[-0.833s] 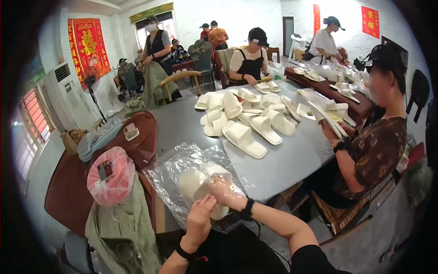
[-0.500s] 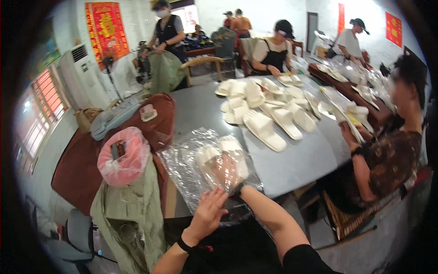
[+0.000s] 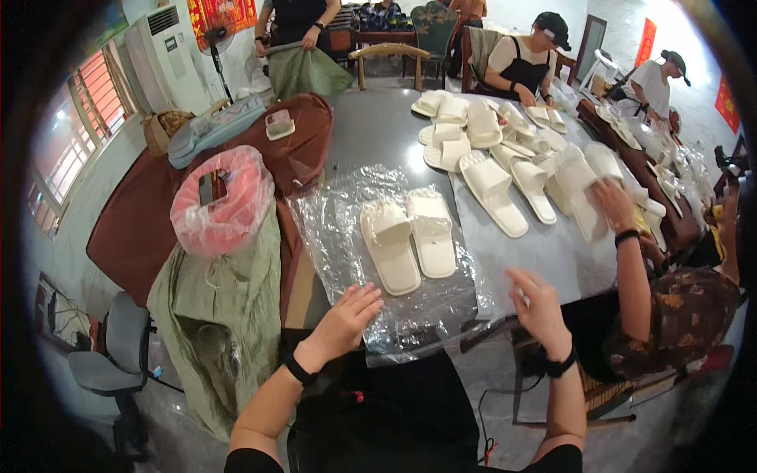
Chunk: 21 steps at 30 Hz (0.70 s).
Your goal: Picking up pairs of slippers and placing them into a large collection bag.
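Observation:
A pair of cream slippers (image 3: 395, 251) lies side by side on the grey table in front of me, toes pointing away. A clear plastic bag (image 3: 327, 229) spreads around them, crinkled and shiny; they seem to lie inside it. My left hand (image 3: 347, 317) is open at the bag's near left edge, fingers stretched toward the slippers; whether it presses on the film I cannot tell. Off to the right of the bag, my right hand (image 3: 541, 309) is held apart from it, fingers loosely bent and spread, with nothing in them.
Many more cream slippers (image 3: 495, 189) are heaped across the table's far right. A co-worker's hand (image 3: 613, 203) reaches onto that pile. Left of me stand a pink-lined bag (image 3: 223, 197), a green sack (image 3: 229, 292) and a grey chair (image 3: 118, 347).
My right hand has come out of the plastic bag and moved right, letting go of the slippers. My left hand stays near the bag. The co-worker at right now reaches onto the pile.

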{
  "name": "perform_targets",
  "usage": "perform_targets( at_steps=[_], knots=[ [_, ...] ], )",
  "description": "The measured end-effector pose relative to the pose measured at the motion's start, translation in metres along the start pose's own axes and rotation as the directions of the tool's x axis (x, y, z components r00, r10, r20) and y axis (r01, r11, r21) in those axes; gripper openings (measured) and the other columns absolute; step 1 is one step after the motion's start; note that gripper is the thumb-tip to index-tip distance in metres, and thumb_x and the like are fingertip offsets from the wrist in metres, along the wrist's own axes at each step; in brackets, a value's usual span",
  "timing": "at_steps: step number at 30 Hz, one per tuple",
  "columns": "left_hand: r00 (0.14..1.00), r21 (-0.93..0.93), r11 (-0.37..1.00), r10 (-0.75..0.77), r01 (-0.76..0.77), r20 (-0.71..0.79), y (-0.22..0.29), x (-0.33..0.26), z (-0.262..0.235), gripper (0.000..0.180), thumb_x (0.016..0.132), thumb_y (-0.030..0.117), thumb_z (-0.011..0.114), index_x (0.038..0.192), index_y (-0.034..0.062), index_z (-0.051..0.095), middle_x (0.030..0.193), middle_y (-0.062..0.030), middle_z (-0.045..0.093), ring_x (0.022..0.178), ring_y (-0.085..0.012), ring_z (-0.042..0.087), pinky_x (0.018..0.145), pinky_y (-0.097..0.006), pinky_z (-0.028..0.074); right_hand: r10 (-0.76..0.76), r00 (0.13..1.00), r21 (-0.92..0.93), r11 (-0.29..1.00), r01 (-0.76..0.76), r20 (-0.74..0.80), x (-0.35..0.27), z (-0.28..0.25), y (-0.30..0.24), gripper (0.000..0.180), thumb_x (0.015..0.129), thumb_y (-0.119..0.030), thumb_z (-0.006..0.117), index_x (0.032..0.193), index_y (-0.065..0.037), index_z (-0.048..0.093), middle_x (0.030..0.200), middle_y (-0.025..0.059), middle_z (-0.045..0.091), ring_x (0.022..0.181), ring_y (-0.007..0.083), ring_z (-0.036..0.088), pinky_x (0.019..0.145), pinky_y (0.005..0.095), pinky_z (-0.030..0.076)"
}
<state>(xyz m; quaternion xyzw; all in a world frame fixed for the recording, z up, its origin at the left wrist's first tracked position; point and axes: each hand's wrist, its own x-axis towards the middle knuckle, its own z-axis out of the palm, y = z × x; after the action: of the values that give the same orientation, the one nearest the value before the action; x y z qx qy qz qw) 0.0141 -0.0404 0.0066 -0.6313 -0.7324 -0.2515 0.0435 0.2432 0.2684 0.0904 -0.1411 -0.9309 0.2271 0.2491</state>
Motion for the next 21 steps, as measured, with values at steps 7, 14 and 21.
perform_targets(
  at_steps=[7,14,21],
  knots=[
    [1.0,0.049,0.999,0.02,-0.019,-0.024,0.015,0.001,-0.006,0.049,0.081,-0.004,0.066,0.129,0.0031,0.06,0.141,-0.0161,0.056,0.14,-0.0366,0.046,0.116,-0.051,0.036,-0.248,0.969,0.013,0.969,0.247,0.009,0.035,0.035,0.02,0.009,0.09,-0.003,0.067,0.093,0.002,0.074,0.124,0.0118,0.068,0.082,0.0166,0.069,0.074,0.0294,0.054],
    [0.977,-0.264,0.961,-0.128,0.079,-0.173,0.014,-0.013,0.001,0.018,0.089,0.007,0.068,0.106,0.0028,0.071,0.113,-0.0128,0.06,0.111,-0.0321,0.055,0.1,-0.043,0.042,-0.284,0.944,0.304,0.926,0.224,0.167,0.026,0.061,0.085,0.009,0.089,-0.004,0.069,0.09,0.004,0.072,0.125,0.0133,0.066,0.079,0.0187,0.068,0.072,0.0294,0.053],
    [0.835,-0.238,0.836,-0.533,0.495,-0.135,0.009,-0.003,0.006,0.036,0.086,0.01,0.07,0.122,0.0074,0.068,0.092,-0.0104,0.056,0.097,-0.0282,0.054,0.09,-0.038,0.039,0.193,0.947,0.447,0.845,-0.294,0.258,0.03,0.083,0.071,0.011,0.084,-0.006,0.072,0.089,0.003,0.068,0.105,0.0091,0.068,0.071,0.0137,0.059,0.067,0.0285,0.049]
  ],
)
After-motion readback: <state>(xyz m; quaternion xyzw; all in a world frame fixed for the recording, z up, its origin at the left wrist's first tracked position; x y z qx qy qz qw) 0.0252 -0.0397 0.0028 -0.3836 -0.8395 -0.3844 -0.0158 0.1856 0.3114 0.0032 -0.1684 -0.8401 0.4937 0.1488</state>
